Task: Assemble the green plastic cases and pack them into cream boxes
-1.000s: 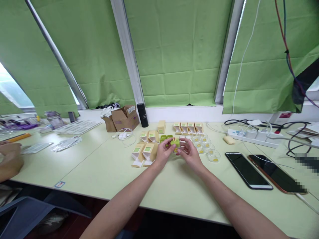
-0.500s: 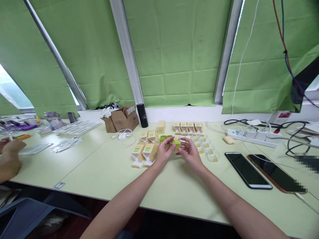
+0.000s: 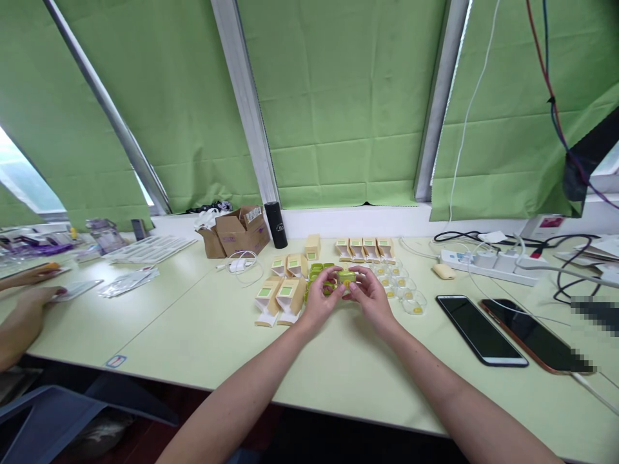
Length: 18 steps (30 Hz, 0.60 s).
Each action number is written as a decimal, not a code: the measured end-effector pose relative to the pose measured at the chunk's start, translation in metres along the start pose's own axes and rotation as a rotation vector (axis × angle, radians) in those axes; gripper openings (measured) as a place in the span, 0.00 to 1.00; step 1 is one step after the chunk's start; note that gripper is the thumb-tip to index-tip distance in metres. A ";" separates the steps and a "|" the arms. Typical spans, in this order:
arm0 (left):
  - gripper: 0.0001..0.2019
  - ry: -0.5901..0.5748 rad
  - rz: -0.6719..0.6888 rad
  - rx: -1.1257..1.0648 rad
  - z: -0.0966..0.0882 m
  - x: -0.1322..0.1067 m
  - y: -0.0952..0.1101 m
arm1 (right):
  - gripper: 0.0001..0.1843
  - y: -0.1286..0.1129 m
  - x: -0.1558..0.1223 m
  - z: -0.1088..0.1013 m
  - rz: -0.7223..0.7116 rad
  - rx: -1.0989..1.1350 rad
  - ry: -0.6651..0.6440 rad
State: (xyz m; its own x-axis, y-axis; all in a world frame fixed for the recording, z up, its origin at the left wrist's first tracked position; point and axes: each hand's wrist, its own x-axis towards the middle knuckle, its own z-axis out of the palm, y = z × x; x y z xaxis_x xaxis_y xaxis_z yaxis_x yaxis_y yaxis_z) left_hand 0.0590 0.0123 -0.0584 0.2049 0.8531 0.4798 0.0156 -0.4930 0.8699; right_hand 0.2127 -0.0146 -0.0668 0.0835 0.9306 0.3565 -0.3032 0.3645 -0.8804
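Between my left hand (image 3: 322, 293) and my right hand (image 3: 371, 296) is a small clear box with a green lid (image 3: 346, 278); fingers of both hands close on its sides, and something yellow shows low in it. Green lids (image 3: 315, 269) sit just behind and left of my left hand, partly hidden by it. Right of my right hand stand clear open cups (image 3: 413, 301) in rows, each with a yellow spot inside. Opened cream cartons with green labels (image 3: 290, 295) stand to the left. Another row of cartons (image 3: 371, 249) is behind my hands.
Two phones (image 3: 481, 330) lie at the right, near a white earphone case (image 3: 443, 271) and a power strip (image 3: 493, 265) with cables. A cardboard box (image 3: 242, 232) and black bottle (image 3: 276, 225) stand at the back. Another person's hands (image 3: 36, 303) are at far left by flat packets.
The green-lidded box has turned more upright between my hands, and my fingers have shifted on it slightly. At far left, the other person's hands have moved apart, one onto a flat packet.
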 end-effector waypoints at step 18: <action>0.24 0.006 0.158 0.069 0.001 -0.003 -0.006 | 0.18 0.008 0.007 -0.011 0.193 0.506 -0.019</action>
State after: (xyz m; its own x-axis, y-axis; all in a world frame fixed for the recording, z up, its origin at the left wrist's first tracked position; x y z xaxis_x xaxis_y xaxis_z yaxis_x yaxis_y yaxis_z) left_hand 0.0593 0.0119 -0.0650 0.2039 0.7648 0.6111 0.0508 -0.6317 0.7736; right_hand 0.2217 -0.0044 -0.0751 -0.0351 0.9764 0.2132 -0.7312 0.1204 -0.6715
